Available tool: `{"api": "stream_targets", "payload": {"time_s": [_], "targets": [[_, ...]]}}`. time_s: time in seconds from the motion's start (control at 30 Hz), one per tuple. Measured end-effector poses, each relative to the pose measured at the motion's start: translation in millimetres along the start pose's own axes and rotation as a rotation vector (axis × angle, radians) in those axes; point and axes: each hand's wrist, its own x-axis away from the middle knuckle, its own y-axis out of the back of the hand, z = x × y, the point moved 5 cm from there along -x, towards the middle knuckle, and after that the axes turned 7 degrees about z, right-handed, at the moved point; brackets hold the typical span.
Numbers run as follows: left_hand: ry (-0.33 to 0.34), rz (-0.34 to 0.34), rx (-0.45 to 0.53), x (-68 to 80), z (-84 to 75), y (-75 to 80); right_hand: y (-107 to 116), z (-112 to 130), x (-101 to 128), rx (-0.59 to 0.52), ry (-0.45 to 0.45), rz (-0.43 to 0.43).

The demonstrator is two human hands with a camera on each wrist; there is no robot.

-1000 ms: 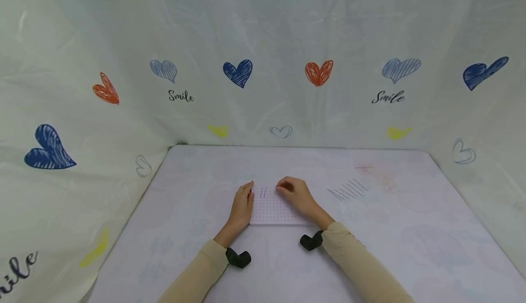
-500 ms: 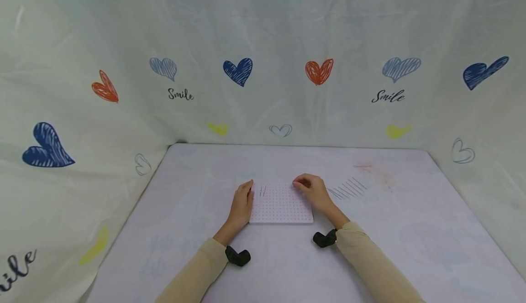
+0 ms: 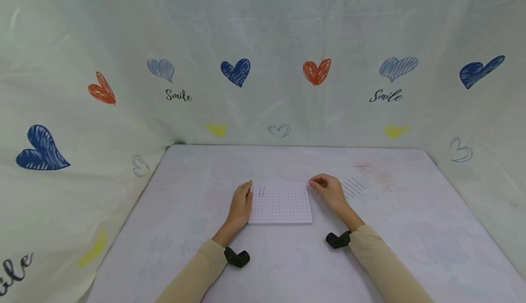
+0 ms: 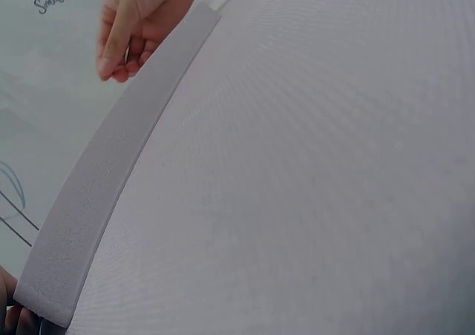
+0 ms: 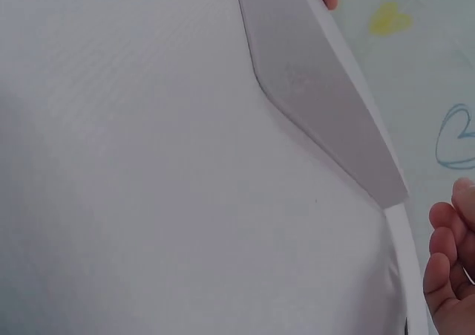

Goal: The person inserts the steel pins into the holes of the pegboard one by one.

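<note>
Left hand (image 3: 240,206) steadies the pegboard (image 3: 281,204) — right hand (image 3: 330,191) beside it.

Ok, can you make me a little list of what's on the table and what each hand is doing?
board: white dotted foam board lying flat on the table
pins in board: two thin pins standing near its far left corner
loose pins: a row of thin pins lying on the table, right of the board
left hand: left hand rests against the board's left edge
right hand: right hand with curled fingers, between the board's far right corner and the loose pins; whether it holds one cannot be told
</note>
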Motion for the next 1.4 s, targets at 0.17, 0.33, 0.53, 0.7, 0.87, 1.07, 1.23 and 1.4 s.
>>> {"api": "stream_targets", "payload": {"time_s": [0.17,0.33,0.53,0.7,0.87,1.07,1.23,1.4], "targets": [[0.012,0.003,-0.002,0.0,0.2,-0.5,9,-9,5,0.011,-0.028,-0.019],[0.025,0.006,0.001,-0.1,-0.3,-0.3,19,-16,9,0.041,-0.053,-0.057],[0.035,0.011,0.011,1.6,0.9,-2.0,29,-24,15,0.102,-0.064,-0.094],[0.025,0.008,0.007,2.1,1.1,-2.4,37,-30,21,0.109,-0.076,-0.129],[0.012,-0.002,-0.004,1.7,-1.6,-0.6,42,-37,24,0.113,-0.102,-0.147],[0.024,-0.006,-0.011,1.5,-3.8,0.9,45,-41,26,0.140,-0.104,-0.170],[0.030,-0.008,-0.010,0.4,-0.6,0.2,46,-41,28,0.178,-0.084,-0.182],[0.021,-0.006,-0.006,0.1,-0.4,-0.4,46,-41,30,0.210,-0.056,-0.171]]}}
